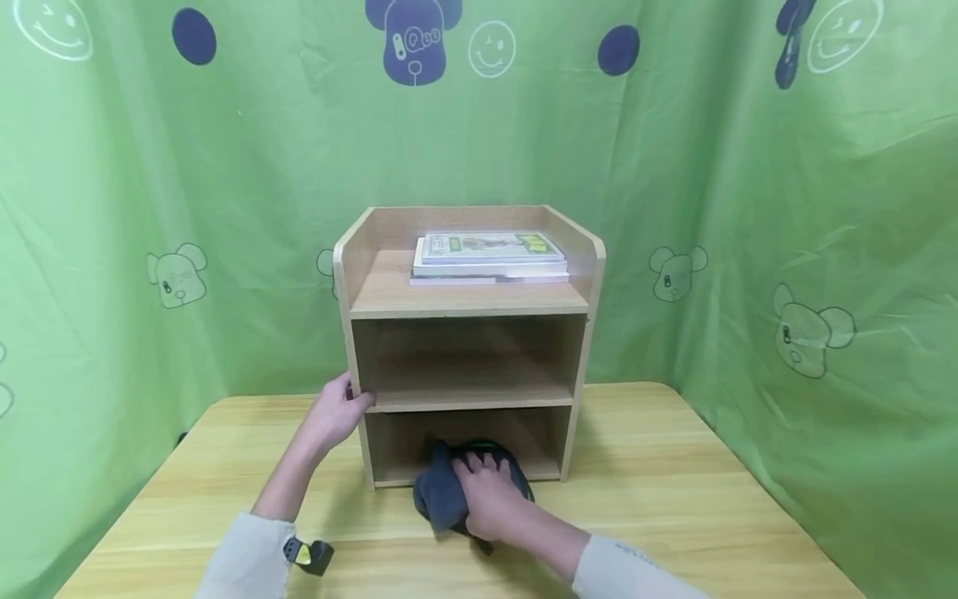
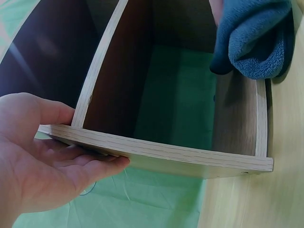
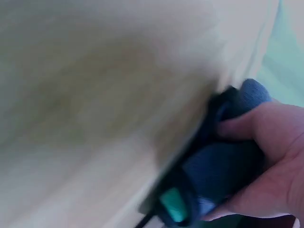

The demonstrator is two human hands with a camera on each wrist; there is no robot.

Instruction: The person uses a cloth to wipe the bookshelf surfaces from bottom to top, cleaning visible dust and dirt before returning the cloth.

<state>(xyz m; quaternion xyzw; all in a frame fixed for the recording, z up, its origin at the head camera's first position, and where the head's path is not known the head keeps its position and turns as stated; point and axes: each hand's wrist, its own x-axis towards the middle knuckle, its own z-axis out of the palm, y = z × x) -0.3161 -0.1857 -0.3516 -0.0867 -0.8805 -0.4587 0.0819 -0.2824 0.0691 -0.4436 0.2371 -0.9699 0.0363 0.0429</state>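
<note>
A small wooden shelf unit (image 1: 467, 406) stands on the table in the head view. My left hand (image 1: 340, 412) grips its left side panel near the middle board. In the left wrist view the thumb (image 2: 56, 112) lies at the front edge, the fingers along the outer face. My right hand (image 1: 494, 499) holds a dark blue fleece bundle (image 1: 441, 491) with black edging at the mouth of the lowest compartment. Blue fleece (image 2: 259, 40) also overlaps the bottom board in the left wrist view. The right wrist view shows thumb and fingers round the bundle (image 3: 218, 166), with a black cord and a green patch.
Several thin books (image 1: 490, 258) lie stacked on the shelf's top board. The light wooden table (image 1: 644, 482) extends on both sides. Green printed curtains (image 1: 808, 274) enclose the table at the back and sides. A small black device (image 1: 308, 556) sits at the left cuff.
</note>
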